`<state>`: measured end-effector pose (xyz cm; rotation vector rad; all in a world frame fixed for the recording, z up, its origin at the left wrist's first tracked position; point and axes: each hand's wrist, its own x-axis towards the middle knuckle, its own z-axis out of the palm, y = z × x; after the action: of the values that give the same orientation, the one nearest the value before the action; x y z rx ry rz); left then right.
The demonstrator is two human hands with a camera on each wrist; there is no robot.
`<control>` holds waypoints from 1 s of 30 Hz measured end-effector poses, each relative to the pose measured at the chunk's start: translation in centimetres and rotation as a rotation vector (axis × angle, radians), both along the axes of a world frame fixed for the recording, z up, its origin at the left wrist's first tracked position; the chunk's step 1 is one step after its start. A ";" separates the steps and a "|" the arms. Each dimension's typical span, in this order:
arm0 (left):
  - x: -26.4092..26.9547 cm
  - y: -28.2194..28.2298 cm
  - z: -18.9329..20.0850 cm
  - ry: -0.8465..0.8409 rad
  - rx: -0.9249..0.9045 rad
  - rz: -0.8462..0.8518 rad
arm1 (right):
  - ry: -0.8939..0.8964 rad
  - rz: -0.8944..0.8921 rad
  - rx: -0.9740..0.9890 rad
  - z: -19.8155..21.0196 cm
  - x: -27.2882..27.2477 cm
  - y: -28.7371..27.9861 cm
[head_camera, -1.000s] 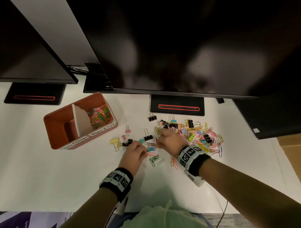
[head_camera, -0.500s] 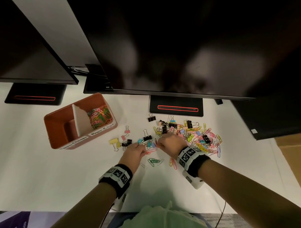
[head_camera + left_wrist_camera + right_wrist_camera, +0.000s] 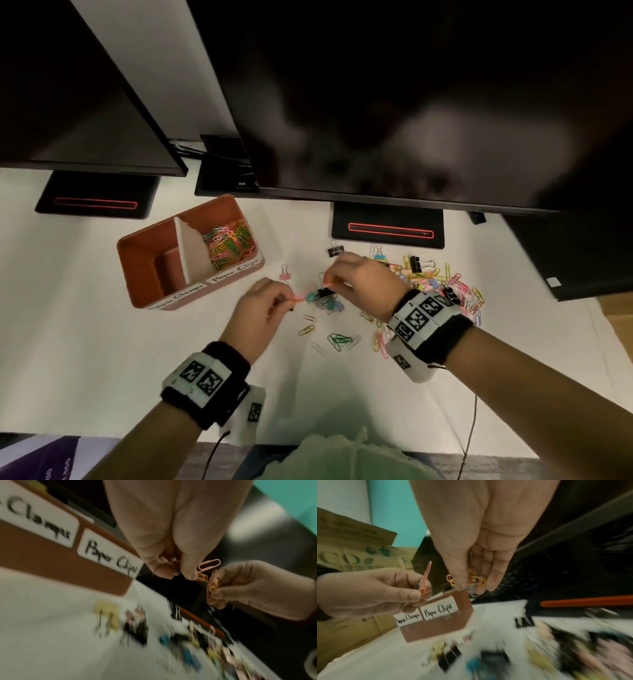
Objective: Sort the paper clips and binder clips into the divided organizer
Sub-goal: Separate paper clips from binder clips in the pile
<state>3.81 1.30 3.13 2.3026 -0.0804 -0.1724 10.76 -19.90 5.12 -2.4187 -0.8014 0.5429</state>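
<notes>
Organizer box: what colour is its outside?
Reddish-brown organizer box with white handwritten labels; clearest in the head view.

From my feed, the organizer point(image 3: 191, 257) sat left of the clip pile point(image 3: 442, 284), both on the table point(image 3: 85, 342) before the monitors point(image 3: 376, 102).

The setting is an office workstation. Dark monitors point(image 3: 394, 102) fill the upper part of the head view, each on a black stand base point(image 3: 387, 226) with a red line. They stand on a white worktop point(image 3: 68, 342). At centre lies stationery: coloured paper clips point(image 3: 455, 284) and binder clips point(image 3: 416, 263). At centre left stands a labelled desk organizer point(image 3: 144, 274).
</notes>
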 end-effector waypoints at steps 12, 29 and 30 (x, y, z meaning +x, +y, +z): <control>5.1 10.3 4.0 0.162 0.130 0.401 | 0.004 0.082 0.097 2.8 5.4 16.2; -2.0 -1.2 -4.8 0.342 0.175 -0.162 | 0.247 -0.101 -0.244 -4.9 -0.7 -0.8; -1.9 -1.5 -5.1 0.323 0.192 -0.166 | 0.251 -0.106 -0.229 -5.1 -0.9 -0.5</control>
<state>1.94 -0.22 -1.99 2.4261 -0.0920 -0.6593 9.91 -20.41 0.07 -2.5123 -0.5264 0.9171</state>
